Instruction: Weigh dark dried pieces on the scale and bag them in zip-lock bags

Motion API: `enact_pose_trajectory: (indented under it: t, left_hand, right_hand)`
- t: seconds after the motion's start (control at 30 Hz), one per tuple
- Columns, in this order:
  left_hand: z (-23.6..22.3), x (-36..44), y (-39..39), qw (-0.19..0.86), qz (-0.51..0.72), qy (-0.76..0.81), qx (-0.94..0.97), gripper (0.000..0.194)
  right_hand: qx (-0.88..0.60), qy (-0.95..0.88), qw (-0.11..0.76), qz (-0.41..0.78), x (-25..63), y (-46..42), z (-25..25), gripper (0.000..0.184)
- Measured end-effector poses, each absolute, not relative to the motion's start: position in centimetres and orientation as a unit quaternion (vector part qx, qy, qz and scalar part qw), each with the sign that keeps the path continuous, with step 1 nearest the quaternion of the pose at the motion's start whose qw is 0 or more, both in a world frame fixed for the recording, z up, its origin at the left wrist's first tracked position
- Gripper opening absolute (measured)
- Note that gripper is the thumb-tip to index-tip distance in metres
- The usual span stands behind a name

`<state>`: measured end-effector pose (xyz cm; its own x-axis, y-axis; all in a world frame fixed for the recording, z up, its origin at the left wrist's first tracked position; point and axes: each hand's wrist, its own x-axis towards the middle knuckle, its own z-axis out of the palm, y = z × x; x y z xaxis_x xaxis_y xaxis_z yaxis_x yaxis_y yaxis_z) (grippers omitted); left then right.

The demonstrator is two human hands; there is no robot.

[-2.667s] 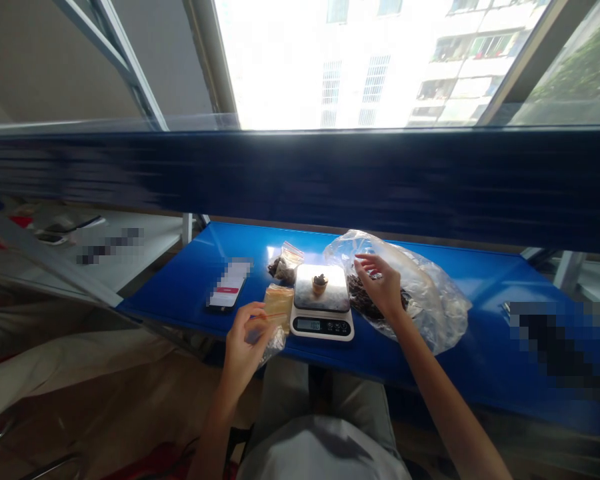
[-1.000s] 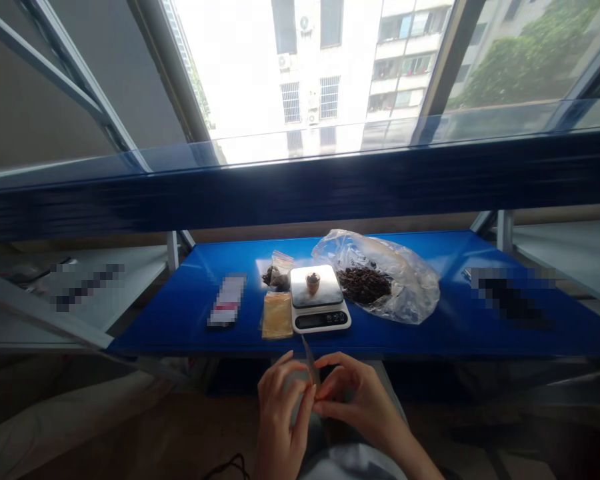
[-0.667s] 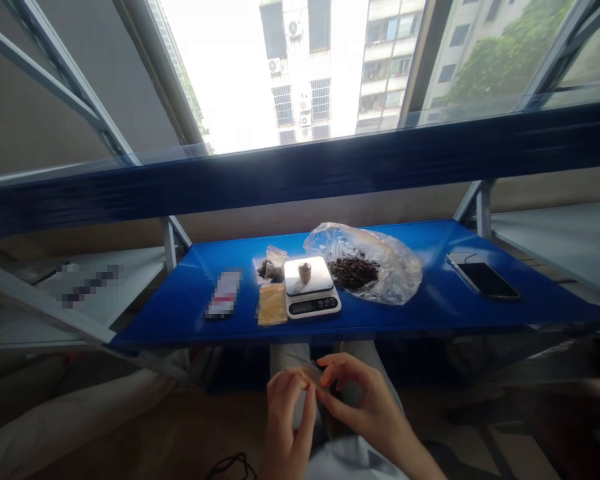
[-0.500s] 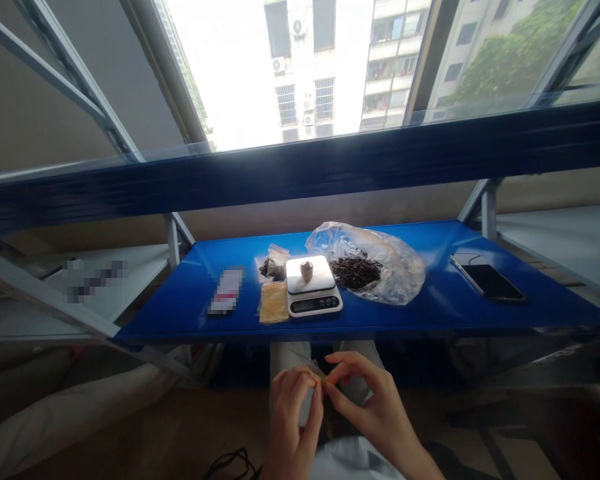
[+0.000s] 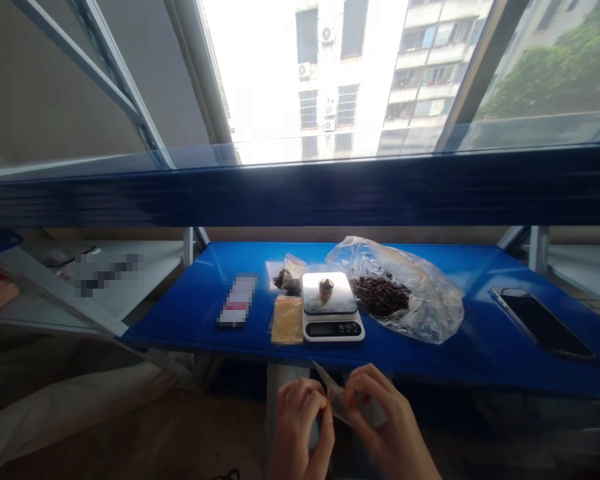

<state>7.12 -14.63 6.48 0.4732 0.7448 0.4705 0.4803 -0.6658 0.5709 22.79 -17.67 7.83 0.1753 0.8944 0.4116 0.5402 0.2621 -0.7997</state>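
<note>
Clear plastic pouch [image 5: 338, 402] pinched at its edges by the left hand [image 5: 297, 427] and right hand [image 5: 385, 420], both gripping, at 6 o'clock from the digital scale [image 5: 333, 331] on the blue counter [image 5: 480, 363].

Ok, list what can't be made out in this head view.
Head view only:
The small plastic bag: partly hidden by the left hand and right hand, so its opening cannot be seen.
The scale's display: too small to read.
The flat item left of the scale: pixelated, so its kind cannot be told.
The small cup: its contents are too small to identify.
</note>
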Motion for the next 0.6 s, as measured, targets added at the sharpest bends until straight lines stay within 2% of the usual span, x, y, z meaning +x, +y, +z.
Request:
enact_pose_trajectory:
  t: [0.2,0.4,0.6]
  left_hand:
    - [3.9,7.5,-13.8,0.139,0.433,0.408,0.792,0.013]
    - [2.5,8.0,-12.8,0.117,0.487,0.398,0.769,0.010]
    - [4.1,7.8,-11.5,0.114,0.464,0.381,0.792,0.008]
  right_hand:
    - [-0.579,-0.691,0.402,0.159,22.1,-17.1,5.9,0.022]
    - [-0.592,-0.701,0.311,0.247,21.9,-16.2,5.2,0.023]
    - [-0.570,-0.673,0.319,0.347,21.1,-15.4,6.2,0.027]
